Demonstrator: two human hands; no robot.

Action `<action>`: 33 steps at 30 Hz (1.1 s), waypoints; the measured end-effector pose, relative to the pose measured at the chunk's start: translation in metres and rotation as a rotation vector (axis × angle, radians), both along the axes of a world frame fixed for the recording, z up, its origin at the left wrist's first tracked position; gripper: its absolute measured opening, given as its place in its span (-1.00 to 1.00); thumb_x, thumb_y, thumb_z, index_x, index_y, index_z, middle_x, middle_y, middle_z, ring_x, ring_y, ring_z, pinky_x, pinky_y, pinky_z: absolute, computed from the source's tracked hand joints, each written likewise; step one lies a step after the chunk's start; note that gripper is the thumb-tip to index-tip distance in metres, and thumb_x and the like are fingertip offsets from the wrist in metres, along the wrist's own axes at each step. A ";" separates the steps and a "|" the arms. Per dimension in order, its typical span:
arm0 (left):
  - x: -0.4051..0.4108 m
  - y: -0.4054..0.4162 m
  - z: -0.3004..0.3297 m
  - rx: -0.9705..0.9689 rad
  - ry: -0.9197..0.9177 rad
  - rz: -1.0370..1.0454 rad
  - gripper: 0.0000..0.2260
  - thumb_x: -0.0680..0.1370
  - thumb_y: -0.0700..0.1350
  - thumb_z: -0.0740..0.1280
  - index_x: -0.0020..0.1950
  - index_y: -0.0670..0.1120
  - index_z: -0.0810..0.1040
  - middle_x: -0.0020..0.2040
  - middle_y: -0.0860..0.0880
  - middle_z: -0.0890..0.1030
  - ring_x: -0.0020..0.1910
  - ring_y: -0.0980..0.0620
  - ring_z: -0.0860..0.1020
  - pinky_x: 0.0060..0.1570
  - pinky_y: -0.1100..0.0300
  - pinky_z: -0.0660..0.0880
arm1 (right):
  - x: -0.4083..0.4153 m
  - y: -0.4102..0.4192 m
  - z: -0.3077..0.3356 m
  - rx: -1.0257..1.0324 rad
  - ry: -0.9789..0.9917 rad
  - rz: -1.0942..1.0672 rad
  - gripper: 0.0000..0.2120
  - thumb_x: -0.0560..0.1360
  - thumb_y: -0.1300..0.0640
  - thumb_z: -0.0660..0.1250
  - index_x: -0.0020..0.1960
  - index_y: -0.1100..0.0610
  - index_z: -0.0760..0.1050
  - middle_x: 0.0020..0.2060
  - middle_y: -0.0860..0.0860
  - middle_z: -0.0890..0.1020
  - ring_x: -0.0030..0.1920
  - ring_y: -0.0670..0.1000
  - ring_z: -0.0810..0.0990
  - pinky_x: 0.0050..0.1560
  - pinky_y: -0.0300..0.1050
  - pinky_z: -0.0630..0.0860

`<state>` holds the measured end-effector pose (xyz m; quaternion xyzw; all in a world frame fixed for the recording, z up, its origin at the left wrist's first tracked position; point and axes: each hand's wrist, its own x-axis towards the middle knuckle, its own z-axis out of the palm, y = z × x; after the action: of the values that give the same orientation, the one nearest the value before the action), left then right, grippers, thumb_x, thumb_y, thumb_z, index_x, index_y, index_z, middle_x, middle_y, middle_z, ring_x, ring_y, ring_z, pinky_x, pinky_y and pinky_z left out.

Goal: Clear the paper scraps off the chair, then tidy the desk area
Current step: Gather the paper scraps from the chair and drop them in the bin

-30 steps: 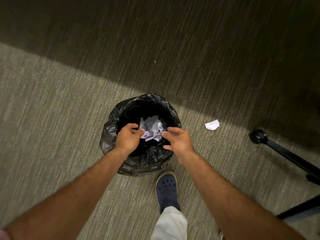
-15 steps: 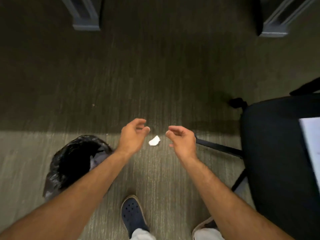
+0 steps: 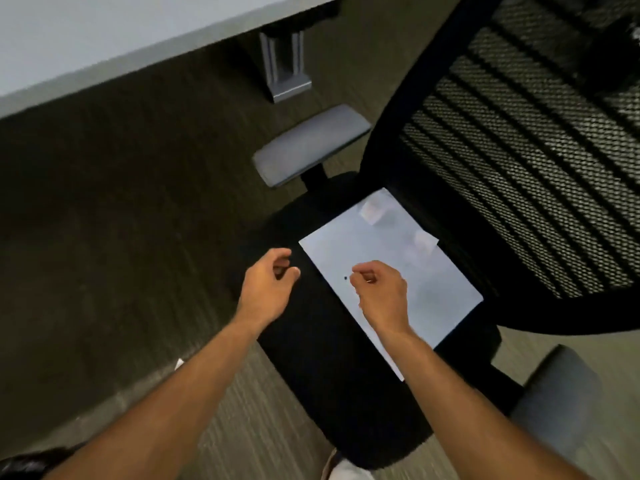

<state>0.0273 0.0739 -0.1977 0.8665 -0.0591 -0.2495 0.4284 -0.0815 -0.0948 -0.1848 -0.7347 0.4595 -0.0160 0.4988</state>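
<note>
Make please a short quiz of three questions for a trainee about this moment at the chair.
1. True or false: the white sheet lies on the chair seat.
2. Which hand is over the sheet? A) left hand B) right hand
3. Fill in: both hands hold ____.

Key: 1 true; 2 B; 3 nothing.

We count one black mesh-backed chair (image 3: pixel 346 375) with two grey armrests (image 3: pixel 308 145), one white sheet (image 3: pixel 391 271) on its seat, two blurred pale scraps (image 3: pixel 372 209) on that sheet, one tabletop (image 3: pixel 104 36), one small white scrap (image 3: pixel 179 364) on the carpet, and our two hands (image 3: pixel 266 289).
</note>
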 end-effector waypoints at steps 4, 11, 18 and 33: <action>-0.004 -0.081 0.000 0.023 -0.022 -0.109 -0.65 0.58 -0.08 0.42 0.35 0.02 0.52 0.20 0.02 0.58 0.12 0.10 0.53 0.04 0.28 0.45 | -0.034 -0.075 -0.006 -0.097 0.020 -0.049 -0.87 0.51 0.21 0.38 0.02 0.10 0.66 -0.07 -0.05 0.69 -0.05 -0.04 0.66 0.05 -0.08 0.62; 0.009 -0.171 -0.021 0.054 -0.107 -0.196 -0.57 0.56 -0.09 0.43 0.40 0.03 0.43 0.28 0.01 0.47 0.12 0.11 0.47 -0.08 0.36 0.42 | -0.044 -0.139 -0.040 -0.254 0.106 0.000 -0.55 0.50 0.17 0.42 0.37 0.11 0.47 0.32 0.10 0.53 0.33 0.13 0.49 0.27 0.01 0.50; 0.034 -0.220 -0.050 0.228 -0.259 -0.287 -0.38 0.47 -0.03 0.52 0.46 -0.11 0.37 0.35 -0.16 0.44 0.28 -0.19 0.46 0.14 0.02 0.44 | -0.006 -0.142 -0.075 -0.312 0.133 0.033 -0.35 0.46 0.04 0.49 0.48 0.07 0.33 0.42 0.11 0.42 0.41 0.16 0.40 0.29 0.12 0.50; 0.038 -0.195 -0.058 0.366 -0.479 -0.501 -0.75 0.59 -0.24 0.31 0.26 -0.18 0.57 0.27 -0.10 0.54 0.21 -0.14 0.51 0.10 -0.03 0.54 | 0.019 -0.124 -0.086 -0.369 0.116 0.065 -0.81 0.50 0.08 0.44 0.02 0.16 0.57 0.10 0.05 0.51 0.08 0.08 0.53 -0.09 -0.05 0.56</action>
<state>0.0650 -0.1214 -0.2553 0.9209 -0.3218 -0.1433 0.1667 -0.0630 -0.2191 -0.2710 -0.8278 0.4528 -0.0415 0.3285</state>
